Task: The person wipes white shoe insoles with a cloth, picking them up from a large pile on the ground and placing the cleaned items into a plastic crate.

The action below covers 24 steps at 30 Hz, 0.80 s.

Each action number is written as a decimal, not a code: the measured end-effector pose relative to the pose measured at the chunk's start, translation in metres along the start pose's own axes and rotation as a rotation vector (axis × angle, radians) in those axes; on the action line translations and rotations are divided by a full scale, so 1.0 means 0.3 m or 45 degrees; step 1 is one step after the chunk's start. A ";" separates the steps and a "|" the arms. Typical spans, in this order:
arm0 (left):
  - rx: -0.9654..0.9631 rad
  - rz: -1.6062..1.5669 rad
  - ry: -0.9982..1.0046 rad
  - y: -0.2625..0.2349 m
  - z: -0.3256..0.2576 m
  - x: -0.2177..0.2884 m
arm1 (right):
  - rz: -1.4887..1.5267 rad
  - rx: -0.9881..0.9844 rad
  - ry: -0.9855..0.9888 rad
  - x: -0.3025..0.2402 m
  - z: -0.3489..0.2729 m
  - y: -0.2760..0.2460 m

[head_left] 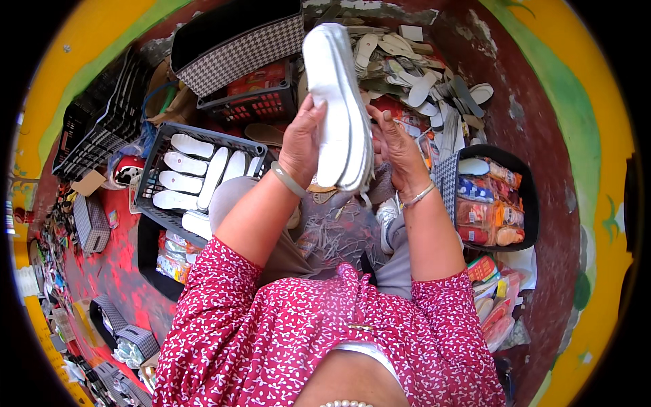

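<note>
A stack of white shoe insoles (333, 112) stands nearly upright in front of me, toes up, with grey edges showing between layers. My left hand (303, 139) is closed around its left side, the thumb on the front insole and the other fingers hidden behind. At the stack's right edge is my right hand (401, 154), its fingers partly stretched and apart; whether the fingertips touch the insoles I cannot tell. Left of my left forearm, a dark plastic crate (157, 152) holds several white insoles (182, 163) laid in rows.
Loose insoles (422, 88) lie heaped at the back right. A black-lined bin (529, 203) with packaged goods stands at my right. Behind are a houndstooth box (237, 57), a red-filled crate (254, 102) and stacked black crates (102, 115). Grey scraps (339, 234) litter the floor between my legs.
</note>
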<state>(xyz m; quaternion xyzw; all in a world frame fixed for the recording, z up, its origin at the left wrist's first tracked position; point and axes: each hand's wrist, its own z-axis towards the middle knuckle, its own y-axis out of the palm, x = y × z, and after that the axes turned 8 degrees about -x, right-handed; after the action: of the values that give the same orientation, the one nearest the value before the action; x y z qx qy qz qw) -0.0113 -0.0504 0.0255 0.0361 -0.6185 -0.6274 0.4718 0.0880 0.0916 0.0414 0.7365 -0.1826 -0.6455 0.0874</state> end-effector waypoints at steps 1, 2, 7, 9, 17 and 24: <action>0.052 0.012 -0.021 0.000 -0.002 -0.018 | 0.052 -0.052 -0.021 0.005 0.002 0.018; 0.057 0.045 -0.022 0.019 -0.007 -0.028 | 0.103 -0.106 -0.040 0.005 0.002 0.032; 0.098 0.198 -0.090 -0.057 0.015 -0.081 | -0.117 -0.172 -0.172 0.028 0.020 0.028; 0.156 0.466 -0.088 -0.046 0.018 -0.094 | -0.270 -0.169 -0.242 0.037 0.033 0.021; 0.212 0.066 -0.372 0.032 -0.013 -0.052 | -1.027 0.055 -0.235 0.054 0.030 0.008; 0.166 0.357 -0.385 -0.001 -0.013 -0.060 | -0.942 0.008 -0.202 0.069 0.029 -0.008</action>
<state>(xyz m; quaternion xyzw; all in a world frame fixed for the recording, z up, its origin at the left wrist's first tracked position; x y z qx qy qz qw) 0.0009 -0.0420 0.0146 -0.1146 -0.7205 -0.5124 0.4530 0.0819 0.0869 0.0203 0.7005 0.0873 -0.6880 -0.1683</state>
